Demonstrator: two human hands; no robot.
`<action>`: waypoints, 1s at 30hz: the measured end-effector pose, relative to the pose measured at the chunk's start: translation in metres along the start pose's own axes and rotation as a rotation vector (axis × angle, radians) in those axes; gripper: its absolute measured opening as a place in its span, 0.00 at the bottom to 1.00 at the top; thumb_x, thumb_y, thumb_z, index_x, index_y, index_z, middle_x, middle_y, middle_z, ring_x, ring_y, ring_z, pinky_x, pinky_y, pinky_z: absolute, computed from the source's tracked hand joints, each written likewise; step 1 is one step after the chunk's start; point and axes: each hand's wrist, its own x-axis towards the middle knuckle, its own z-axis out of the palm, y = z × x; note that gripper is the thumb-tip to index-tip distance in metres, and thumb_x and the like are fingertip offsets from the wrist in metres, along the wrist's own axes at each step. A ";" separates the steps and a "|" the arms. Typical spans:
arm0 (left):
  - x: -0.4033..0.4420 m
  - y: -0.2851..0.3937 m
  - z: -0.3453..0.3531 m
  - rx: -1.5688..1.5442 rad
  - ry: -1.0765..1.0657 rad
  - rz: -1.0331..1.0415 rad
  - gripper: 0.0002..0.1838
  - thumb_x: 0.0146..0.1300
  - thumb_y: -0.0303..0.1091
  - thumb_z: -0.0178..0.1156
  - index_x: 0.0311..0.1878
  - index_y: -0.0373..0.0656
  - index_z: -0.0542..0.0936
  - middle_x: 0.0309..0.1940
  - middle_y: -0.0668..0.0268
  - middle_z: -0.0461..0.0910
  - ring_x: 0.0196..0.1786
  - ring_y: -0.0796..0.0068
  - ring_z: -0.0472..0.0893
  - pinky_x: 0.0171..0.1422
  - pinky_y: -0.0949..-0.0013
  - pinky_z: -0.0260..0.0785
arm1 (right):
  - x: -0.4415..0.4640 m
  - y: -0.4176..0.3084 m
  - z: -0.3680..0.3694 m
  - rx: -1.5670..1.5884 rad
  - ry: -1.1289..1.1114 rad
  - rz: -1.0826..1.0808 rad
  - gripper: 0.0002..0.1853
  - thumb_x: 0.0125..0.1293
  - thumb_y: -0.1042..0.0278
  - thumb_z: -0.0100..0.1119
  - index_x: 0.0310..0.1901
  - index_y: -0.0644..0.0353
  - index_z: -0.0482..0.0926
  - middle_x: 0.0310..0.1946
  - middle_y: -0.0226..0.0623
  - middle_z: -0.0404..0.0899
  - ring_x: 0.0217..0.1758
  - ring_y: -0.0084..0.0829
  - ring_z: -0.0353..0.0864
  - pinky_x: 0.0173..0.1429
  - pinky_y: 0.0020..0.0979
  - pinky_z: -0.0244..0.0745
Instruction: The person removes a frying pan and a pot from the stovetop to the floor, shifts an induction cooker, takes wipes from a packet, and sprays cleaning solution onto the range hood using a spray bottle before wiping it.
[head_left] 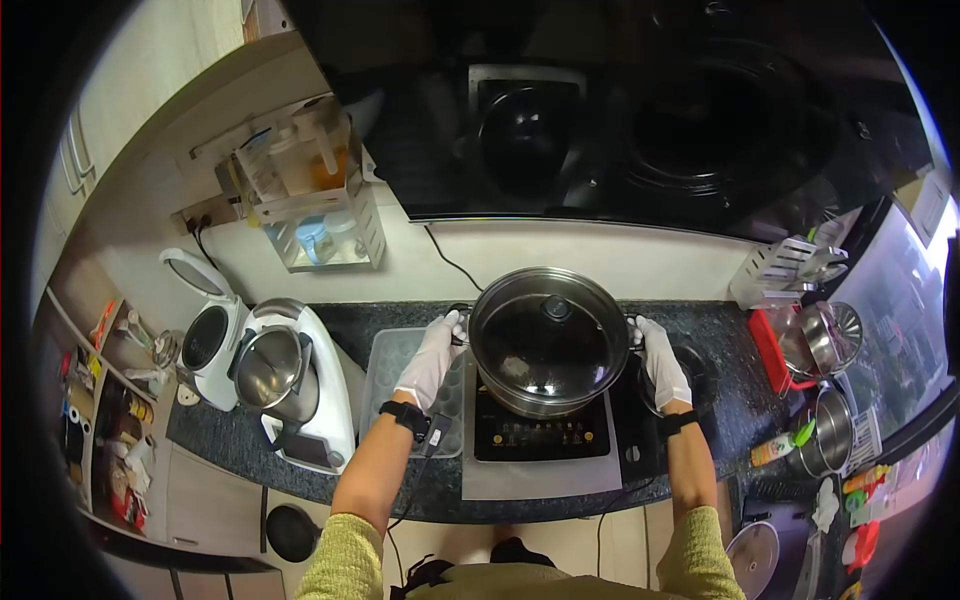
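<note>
A large steel pot with a glass lid and a dark knob is over a black induction cooker. Whether its base rests on the cooker or hangs just above, I cannot tell. My left hand, in a white glove, is closed around the pot's left handle. On the opposite side, my right hand, gloved too, is closed on the other handle, mostly hidden by the fingers. A dark band circles each wrist.
Left of the pot lie a clear ribbed tray and a white kitchen machine with a steel bowl. A gas burner is at the right, with a red rack and steel bowls beyond. A dark hood overhangs the back.
</note>
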 end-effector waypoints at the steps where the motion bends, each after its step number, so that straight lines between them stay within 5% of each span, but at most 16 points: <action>1: -0.001 -0.002 0.001 0.029 0.025 0.027 0.12 0.73 0.40 0.50 0.35 0.44 0.73 0.16 0.74 0.66 0.18 0.78 0.65 0.23 0.72 0.60 | -0.003 -0.003 0.003 -0.027 0.015 -0.003 0.11 0.74 0.61 0.48 0.37 0.56 0.77 0.19 0.18 0.65 0.20 0.16 0.61 0.25 0.20 0.58; 30: -0.038 -0.006 0.000 -0.070 0.026 0.025 0.07 0.73 0.32 0.51 0.37 0.43 0.71 0.20 0.74 0.65 0.22 0.80 0.63 0.27 0.75 0.60 | -0.011 -0.012 0.013 -0.095 0.064 -0.015 0.10 0.74 0.64 0.50 0.37 0.59 0.77 0.19 0.20 0.64 0.20 0.17 0.59 0.25 0.22 0.54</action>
